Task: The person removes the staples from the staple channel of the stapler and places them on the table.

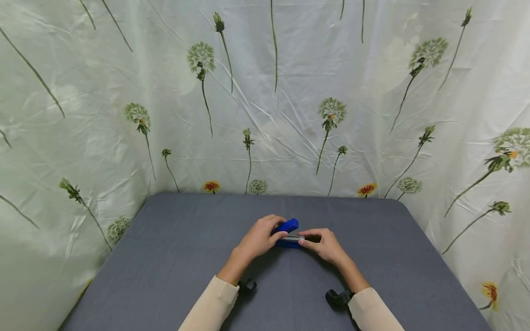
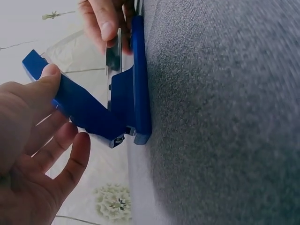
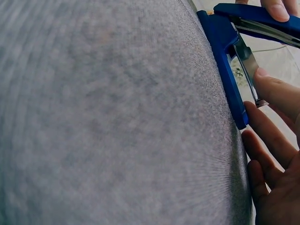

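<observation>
A blue stapler stands on the table with its top cover swung up from the base. Between cover and base, the metal staple magazine is exposed. My left hand grips the raised cover, thumb on one side and fingers behind it. At the stapler's front end is my right hand, its thumb pressed to the magazine and a forefinger by the tip of the base. In the left wrist view the right hand shows behind the magazine.
A grey cloth covers the table. Behind it hangs a pale curtain printed with dandelions, close to the table's back edge. Black straps sit at both wrists beside the cream sleeves.
</observation>
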{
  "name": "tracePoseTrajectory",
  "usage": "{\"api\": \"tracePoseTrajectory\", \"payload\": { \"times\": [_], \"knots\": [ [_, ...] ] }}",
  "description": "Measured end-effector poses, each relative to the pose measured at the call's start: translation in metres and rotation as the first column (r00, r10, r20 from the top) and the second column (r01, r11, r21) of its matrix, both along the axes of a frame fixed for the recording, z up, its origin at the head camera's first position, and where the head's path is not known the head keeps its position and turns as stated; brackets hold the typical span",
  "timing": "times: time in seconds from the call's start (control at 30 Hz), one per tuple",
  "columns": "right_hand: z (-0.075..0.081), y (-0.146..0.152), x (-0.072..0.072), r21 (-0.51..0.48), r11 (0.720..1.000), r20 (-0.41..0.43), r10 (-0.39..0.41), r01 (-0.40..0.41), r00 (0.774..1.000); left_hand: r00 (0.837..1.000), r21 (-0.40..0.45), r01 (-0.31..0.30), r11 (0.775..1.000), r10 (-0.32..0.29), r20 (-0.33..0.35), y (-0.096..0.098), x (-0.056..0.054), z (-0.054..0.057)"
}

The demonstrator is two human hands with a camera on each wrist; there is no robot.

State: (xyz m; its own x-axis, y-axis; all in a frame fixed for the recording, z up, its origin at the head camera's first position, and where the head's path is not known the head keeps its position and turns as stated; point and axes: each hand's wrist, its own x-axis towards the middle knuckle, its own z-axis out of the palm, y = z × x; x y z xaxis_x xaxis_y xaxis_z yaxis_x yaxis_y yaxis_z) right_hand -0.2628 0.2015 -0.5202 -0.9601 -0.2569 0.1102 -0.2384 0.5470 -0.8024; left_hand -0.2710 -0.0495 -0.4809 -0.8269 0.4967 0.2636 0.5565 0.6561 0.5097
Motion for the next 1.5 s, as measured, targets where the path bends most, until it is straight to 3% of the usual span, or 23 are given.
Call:
{"api": "tracePoseTrajectory", "payload": {
  "times": [0.4, 1.03, 1.3, 1.5],
  "knots": [
    [-0.003, 0.002, -0.003, -0.028, 1.0, 0.015, -0.002, 0.002, 1.0, 0.999, 0.067, -0.026, 0.997, 0.025, 0.021, -0.013, 0.0, 0.004],
    [-0.002, 0.001, -0.003, -0.015, 1.0, 0.041, -0.004, 0.005, 0.999, 0.995, 0.115, -0.016, 0.993, 0.004, 0.104, -0.052, -0.006, 0.009],
    [0.0, 0.002, -0.003, -0.022, 1.0, 0.046, -0.003, 0.004, 0.999, 0.992, 0.119, -0.014, 0.993, -0.002, 0.13, -0.074, -0.011, 0.001],
    [-0.001, 0.001, -0.002, -0.019, 1.0, 0.062, -0.011, 0.012, 0.998, 0.981, 0.114, -0.054, 0.992, 0.031, 0.193, -0.084, -0.013, -0.003]
  ]
}}
